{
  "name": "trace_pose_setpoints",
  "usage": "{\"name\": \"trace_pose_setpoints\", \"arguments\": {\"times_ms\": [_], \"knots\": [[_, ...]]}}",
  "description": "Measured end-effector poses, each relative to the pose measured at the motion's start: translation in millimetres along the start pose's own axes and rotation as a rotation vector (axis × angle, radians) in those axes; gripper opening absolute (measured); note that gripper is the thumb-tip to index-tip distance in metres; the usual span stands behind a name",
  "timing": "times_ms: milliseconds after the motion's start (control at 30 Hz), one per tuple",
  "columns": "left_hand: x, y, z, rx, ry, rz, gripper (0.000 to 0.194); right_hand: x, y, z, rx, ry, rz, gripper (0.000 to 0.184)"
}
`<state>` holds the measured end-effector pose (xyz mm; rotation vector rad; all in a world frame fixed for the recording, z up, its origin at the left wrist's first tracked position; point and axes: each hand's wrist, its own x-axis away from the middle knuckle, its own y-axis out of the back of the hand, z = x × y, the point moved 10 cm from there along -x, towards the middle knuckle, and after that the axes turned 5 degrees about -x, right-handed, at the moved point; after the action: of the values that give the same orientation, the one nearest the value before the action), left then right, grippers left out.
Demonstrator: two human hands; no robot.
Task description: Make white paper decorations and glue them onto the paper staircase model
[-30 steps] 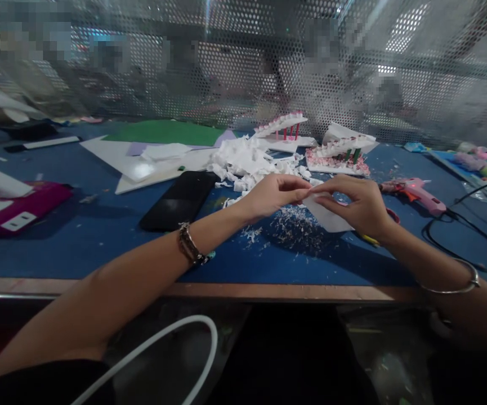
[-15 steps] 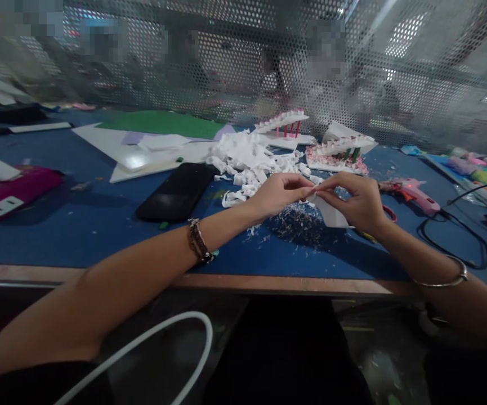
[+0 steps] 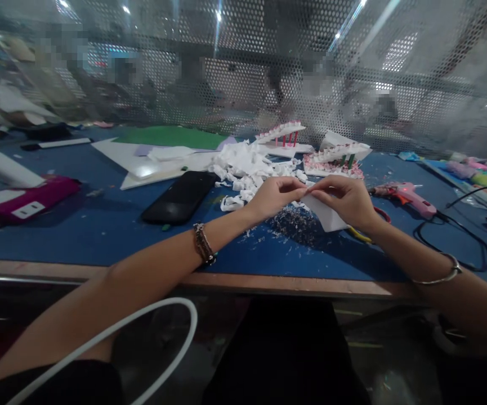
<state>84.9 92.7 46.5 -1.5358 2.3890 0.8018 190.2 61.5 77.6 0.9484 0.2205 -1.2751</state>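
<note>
Pinched fingers of my left hand (image 3: pixel 277 195) and my right hand (image 3: pixel 344 199) meet over the blue table, both on the upper edge of a piece of white paper (image 3: pixel 327 216). The paper hangs down below my right hand; its pinched edge is mostly hidden by fingers. Beneath it lies a scatter of tiny white shreds (image 3: pixel 296 224). Just behind my left hand is a heap of torn white paper (image 3: pixel 247 163). Yellow-and-red scissor handles (image 3: pixel 359 235) show partly under my right wrist.
A black phone (image 3: pixel 179 198) lies left of the heap. Two small stair-like paper models (image 3: pixel 283 132) stand behind. At right are a pink glue gun (image 3: pixel 414 199) and its black cable (image 3: pixel 486 253). A magenta power strip (image 3: pixel 49 197) sits at left; green sheet (image 3: pixel 167 136) lies at the back.
The view has shifted slightly, so the table things appear a little lower and more to the right at left. Both hands keep pinching the paper, with only small finger movement.
</note>
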Motion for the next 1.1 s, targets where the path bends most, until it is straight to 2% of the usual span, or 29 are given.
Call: {"name": "trace_pose_setpoints", "arguments": {"times_ms": [167, 367, 733, 1100], "knots": [[-1.8, -1.7, 5.1, -0.013, -0.014, 0.014, 0.021, -0.8, 3.0, -1.9, 0.039, 0.014, -0.028, 0.01], [1.4, 0.7, 4.7, -0.005, -0.011, -0.017, 0.018, 0.2, -2.9, 11.5, 0.035, 0.105, 0.034, 0.013], [4.9, -2.9, 6.2, 0.022, 0.004, 0.01, 0.017, 6.2, -4.7, 32.0, 0.275, 0.294, 0.031, 0.011], [9.3, -2.0, -5.9, -0.004, -0.074, -0.013, 0.019, 3.7, -4.5, 24.1, 0.268, 0.166, 0.0, 0.011]]}}
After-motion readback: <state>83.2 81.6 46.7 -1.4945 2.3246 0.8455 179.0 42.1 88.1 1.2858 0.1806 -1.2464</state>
